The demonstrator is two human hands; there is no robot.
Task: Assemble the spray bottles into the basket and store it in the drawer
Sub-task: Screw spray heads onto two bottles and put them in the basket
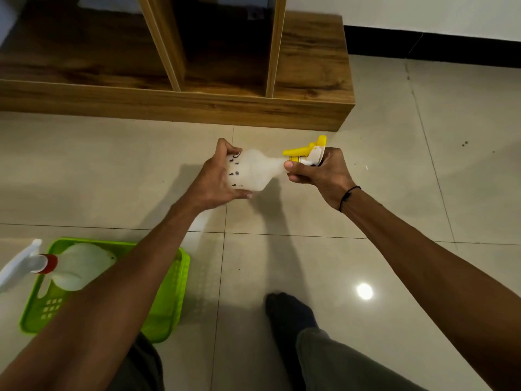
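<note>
A translucent white spray bottle [255,172] lies sideways in mid-air above the tiled floor. My left hand [218,179] grips its base end, where small dark marks show. My right hand [315,170] is closed around the neck and the yellow trigger head [306,150] at the other end. At the lower left a green plastic basket [172,300] sits on the floor. Inside it lies a second white bottle [81,265] with a red collar and white sprayer [21,263] that sticks out over the basket's left rim. My left forearm hides part of the basket.
A low wooden cabinet [197,108] with upright dividers and open compartments runs along the back. Its front edge is just beyond my hands. My foot in a dark sock [287,311] and my trouser legs are at the bottom. Pale floor tiles [423,193] spread to the right.
</note>
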